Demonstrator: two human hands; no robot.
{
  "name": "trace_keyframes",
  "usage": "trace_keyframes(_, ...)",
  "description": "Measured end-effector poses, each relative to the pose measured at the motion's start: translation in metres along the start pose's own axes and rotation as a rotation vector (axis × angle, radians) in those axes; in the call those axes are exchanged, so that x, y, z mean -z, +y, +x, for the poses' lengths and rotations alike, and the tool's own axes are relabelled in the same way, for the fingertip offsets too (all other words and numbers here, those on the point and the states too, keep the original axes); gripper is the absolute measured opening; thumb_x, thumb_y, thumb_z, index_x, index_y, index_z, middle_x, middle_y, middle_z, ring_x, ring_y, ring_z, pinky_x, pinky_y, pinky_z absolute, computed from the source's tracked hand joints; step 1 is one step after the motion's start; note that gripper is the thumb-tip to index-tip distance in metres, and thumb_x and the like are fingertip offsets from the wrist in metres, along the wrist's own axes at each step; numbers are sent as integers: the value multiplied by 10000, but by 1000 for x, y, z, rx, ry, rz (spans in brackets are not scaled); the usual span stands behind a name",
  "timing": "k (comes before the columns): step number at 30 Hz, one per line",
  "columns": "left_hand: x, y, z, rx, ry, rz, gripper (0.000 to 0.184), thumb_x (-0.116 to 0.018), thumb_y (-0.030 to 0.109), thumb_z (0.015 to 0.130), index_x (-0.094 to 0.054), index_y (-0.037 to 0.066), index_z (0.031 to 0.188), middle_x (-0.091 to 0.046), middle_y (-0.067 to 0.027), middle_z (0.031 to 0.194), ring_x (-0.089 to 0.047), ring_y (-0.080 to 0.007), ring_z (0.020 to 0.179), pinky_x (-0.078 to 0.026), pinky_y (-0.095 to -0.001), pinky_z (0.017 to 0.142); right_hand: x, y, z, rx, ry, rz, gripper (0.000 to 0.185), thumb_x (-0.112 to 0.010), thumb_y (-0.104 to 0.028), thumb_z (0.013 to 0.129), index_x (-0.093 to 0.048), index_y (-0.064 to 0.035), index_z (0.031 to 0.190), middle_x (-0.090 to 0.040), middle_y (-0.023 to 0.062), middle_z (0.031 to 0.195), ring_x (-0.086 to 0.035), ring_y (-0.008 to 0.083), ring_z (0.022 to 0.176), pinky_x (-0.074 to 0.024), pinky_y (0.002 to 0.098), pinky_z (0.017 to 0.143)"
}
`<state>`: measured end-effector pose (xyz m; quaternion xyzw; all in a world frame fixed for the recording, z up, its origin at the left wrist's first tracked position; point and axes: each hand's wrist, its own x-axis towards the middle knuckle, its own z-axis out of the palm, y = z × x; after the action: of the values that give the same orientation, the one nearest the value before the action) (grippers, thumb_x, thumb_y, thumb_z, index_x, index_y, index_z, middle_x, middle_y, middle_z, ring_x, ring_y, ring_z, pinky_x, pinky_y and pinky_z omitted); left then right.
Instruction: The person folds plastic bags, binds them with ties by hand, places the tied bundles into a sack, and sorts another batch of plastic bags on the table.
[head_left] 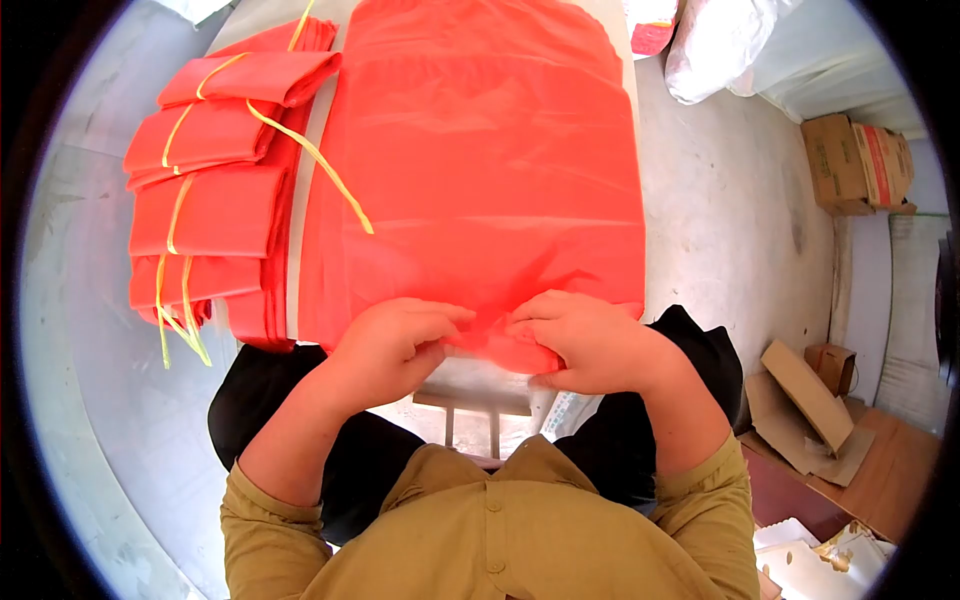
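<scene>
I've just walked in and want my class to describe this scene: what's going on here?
A person in a mustard-brown buttoned shirt is handling wide, flat, thin red sheeting at its near edge. The right hand holds a bunched bit of it between thumb and fingers; the left hand is curled beside it, its exact grip unclear. To the left, folded, flat red bundles lie in an overlapping row, bound with narrow yellow ties.

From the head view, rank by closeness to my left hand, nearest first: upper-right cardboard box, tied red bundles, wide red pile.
From your left hand:
1. Wide red pile: right at the hand, just ahead.
2. Tied red bundles: off to the left.
3. Cardboard box: far off, upper right.
</scene>
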<state>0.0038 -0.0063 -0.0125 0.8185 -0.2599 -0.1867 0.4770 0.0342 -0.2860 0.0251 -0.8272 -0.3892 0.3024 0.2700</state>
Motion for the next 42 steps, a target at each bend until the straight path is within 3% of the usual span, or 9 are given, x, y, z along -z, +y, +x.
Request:
trace_keyframes(5, 12, 4, -1, 71, -49, -30, 243, -674, -47, 838, -667, 5, 1076, -704, -97, 1043, -681, -263, 953, -550, -360, 792, 3, 1, 5, -176, -80, -100, 354, -697, -97, 790, -660, -28, 1136, -674, 153, 1115, -622, 330, 1065, -502, 394, 895)
trace_keyframes(8, 20, 13, -4, 391, 14, -240, 383, -681, -55, 847, -618, 13, 1219, -671, -50, 1037, -660, -179, 970, -547, -318, 788, 18, 15, 14, -315, -145, 260, 152, -656, -65, 819, -615, 2, 949, -630, 163, 860, -615, 285, 815, -485, 391, 743)
trace_keyframes(12, 37, 23, -1, 584, 78, -329, 484, -683, -44, 860, -546, 17, 1320, -640, -53, 1116, -625, -135, 1018, -526, -286, 850, 36, 39, 30, -252, -109, 471, 172, -614, -77, 877, -495, 12, 790, -447, 70, 702, -418, 145, 679, -408, 320, 634)
trace_keyframes(18, 34, -10, 1, 515, 233, -245, 378, -662, -31, 877, -571, -23, 1243, -665, -84, 1135, -620, -129, 1051, -495, -292, 934, 54, 40, 48, -542, -50, 420, 196, -655, -186, 875, -630, 3, 829, -499, 7, 682, -451, 111, 646, -400, 308, 603)
trace_keyframes(22, 28, -20, 7, 381, 398, -188, 287, -670, 46, 890, -626, 15, 1172, -714, -96, 1014, -685, -173, 928, -520, -301, 806, 51, 47, 49, -535, 90, 264, 236, -674, -232, 871, -681, 0, 915, -597, 34, 740, -538, 117, 706, -455, 302, 659)
trace_keyframes(27, 35, -16, 12, 434, 411, -78, 220, -655, 84, 910, -627, 7, 1114, -708, -134, 950, -688, -230, 874, -511, -332, 759, 56, 42, 18, -476, 253, 402, 351, -692, -179, 868, -616, -3, 1162, -659, 49, 883, -587, 119, 809, -480, 287, 751)
trace_keyframes(31, 34, -17, 16, 477, 411, -4, 193, -631, 50, 934, -620, -28, 1110, -704, -100, 985, -651, -134, 917, -509, -291, 810, 43, 59, -7, -442, 283, 462, 433, -688, -118, 868, -550, 8, 1258, -655, 43, 994, -580, 108, 882, -485, 292, 799)
trace_keyframes(40, 33, -21, 22, 485, 433, -31, 151, -629, 69, 947, -611, -33, 1058, -665, -78, 886, -624, -124, 841, -498, -279, 769, 20, 69, -32, -606, 306, 346, 214, -650, -131, 916, -618, 14, 1071, -629, 32, 894, -555, 110, 811, -476, 302, 721)
trace_keyframes(42, 36, -20, 22, 518, 414, -41, 141, -631, 70, 948, -603, -32, 1041, -635, -64, 854, -603, -119, 816, -490, -272, 761, 15, 74, -28, -621, 399, 425, 242, -644, -203, 923, -601, 24, 995, -606, 119, 827, -567, 209, 755, -467, 350, 697)
